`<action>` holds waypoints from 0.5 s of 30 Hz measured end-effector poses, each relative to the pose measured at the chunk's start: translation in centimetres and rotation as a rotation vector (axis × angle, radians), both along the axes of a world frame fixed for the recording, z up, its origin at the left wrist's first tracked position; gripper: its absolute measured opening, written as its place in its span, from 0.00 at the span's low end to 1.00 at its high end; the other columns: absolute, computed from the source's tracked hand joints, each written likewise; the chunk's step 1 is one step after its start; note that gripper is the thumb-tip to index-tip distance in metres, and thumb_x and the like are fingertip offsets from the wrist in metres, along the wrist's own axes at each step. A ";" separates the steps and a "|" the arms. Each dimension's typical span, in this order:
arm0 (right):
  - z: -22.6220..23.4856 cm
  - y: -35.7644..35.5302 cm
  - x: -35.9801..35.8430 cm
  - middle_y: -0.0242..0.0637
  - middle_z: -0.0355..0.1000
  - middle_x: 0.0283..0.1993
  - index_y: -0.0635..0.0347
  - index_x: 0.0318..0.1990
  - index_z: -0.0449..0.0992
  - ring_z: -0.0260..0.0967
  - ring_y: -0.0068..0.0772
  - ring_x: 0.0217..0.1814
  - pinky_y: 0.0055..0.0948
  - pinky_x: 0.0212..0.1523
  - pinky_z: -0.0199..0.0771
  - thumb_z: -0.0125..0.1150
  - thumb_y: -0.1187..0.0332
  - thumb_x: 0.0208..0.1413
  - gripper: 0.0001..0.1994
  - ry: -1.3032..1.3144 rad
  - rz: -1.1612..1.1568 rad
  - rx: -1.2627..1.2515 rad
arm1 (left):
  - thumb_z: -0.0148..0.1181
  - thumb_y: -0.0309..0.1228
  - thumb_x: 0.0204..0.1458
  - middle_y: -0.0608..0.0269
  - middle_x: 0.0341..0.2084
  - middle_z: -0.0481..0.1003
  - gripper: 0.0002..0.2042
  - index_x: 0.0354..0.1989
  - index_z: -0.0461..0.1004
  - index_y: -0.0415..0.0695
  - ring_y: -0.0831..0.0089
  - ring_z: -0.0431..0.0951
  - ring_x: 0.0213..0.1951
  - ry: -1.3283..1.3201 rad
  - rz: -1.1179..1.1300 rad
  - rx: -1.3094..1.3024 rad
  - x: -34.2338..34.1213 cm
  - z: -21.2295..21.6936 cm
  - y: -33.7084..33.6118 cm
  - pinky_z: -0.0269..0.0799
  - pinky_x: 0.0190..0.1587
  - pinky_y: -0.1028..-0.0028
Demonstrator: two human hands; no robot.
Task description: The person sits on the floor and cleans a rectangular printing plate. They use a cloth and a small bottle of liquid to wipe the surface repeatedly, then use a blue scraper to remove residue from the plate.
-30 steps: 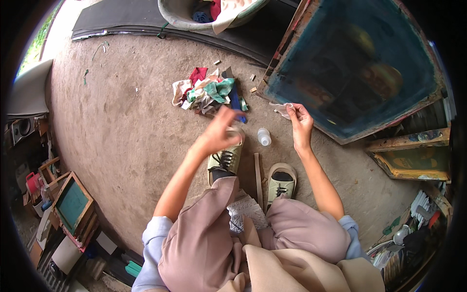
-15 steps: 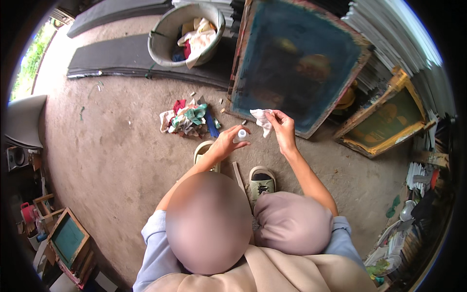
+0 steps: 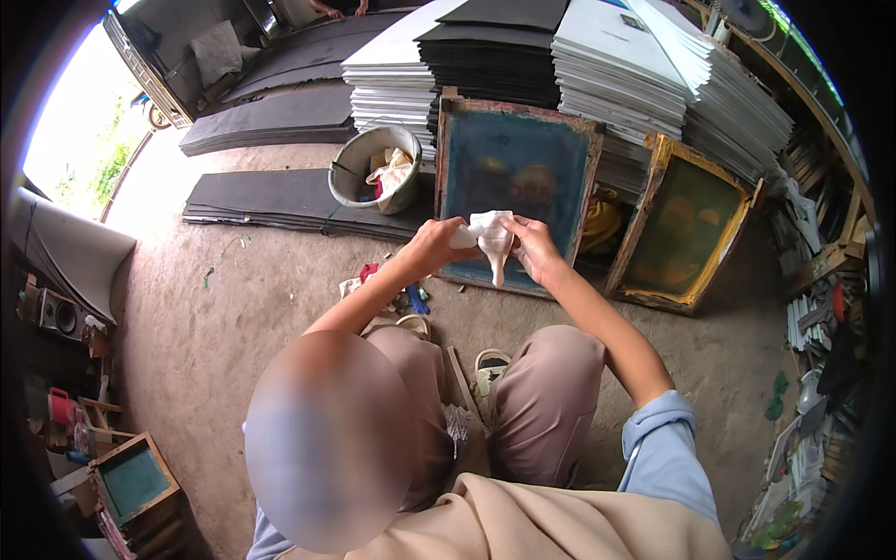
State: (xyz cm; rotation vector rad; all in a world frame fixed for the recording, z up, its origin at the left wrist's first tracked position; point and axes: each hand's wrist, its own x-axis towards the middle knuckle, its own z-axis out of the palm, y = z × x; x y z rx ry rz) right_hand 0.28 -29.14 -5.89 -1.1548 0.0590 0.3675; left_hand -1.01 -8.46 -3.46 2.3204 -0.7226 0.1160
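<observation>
My left hand [image 3: 435, 245] is closed around a small whitish bottle [image 3: 463, 237], mostly covered by the fingers. My right hand [image 3: 536, 250] pinches a white cloth [image 3: 495, 233], which lies against the bottle's top end and hangs down in a narrow tail. Both hands are close together in front of a large blue printing screen [image 3: 467, 177] in a worn wooden frame, leaning upright. Below my left forearm, a pile of coloured rags [image 3: 367, 273] on the floor is partly hidden.
A grey bucket [image 3: 349, 170] holding cloths stands on flat black sheets [image 3: 266, 198]. Right of the blue screen leans a yellow-edged screen [image 3: 686, 224]. Stacked white boards [image 3: 616, 70] rise behind. Another person's hands [image 3: 329, 9] show at the top edge. Clutter lines the right side.
The cloth has come leftward onto the bottle, and my hands have drawn together. My view has tilted up, showing more of the stacked boards and another person's hands.
</observation>
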 end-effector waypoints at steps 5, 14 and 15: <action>0.1 0.6 -1.1 0.37 0.73 0.42 0.64 0.43 0.73 0.73 0.30 0.43 0.33 0.46 0.75 0.53 0.70 0.60 0.09 0.071 -0.005 0.020 | 0.68 0.41 0.43 0.47 0.25 0.77 0.20 0.34 0.73 0.36 0.50 0.78 0.31 0.010 0.036 0.304 -0.8 1.5 -0.5 0.73 0.36 0.60; -2.9 2.8 -0.8 0.38 0.73 0.41 0.65 0.44 0.73 0.73 0.34 0.41 0.34 0.45 0.76 0.52 0.71 0.60 0.09 0.240 0.011 0.112 | 0.70 0.40 0.40 0.51 0.24 0.76 0.19 0.32 0.73 0.37 0.53 0.79 0.31 -0.086 0.072 0.614 -0.6 0.9 -0.2 0.74 0.32 0.62; -3.4 2.9 -0.7 0.39 0.73 0.40 0.65 0.43 0.73 0.73 0.35 0.41 0.35 0.45 0.76 0.52 0.71 0.60 0.09 0.245 -0.003 0.106 | 0.70 0.40 0.40 0.51 0.24 0.77 0.19 0.32 0.74 0.37 0.55 0.79 0.31 -0.091 0.065 0.651 -0.4 0.9 -0.3 0.74 0.32 0.62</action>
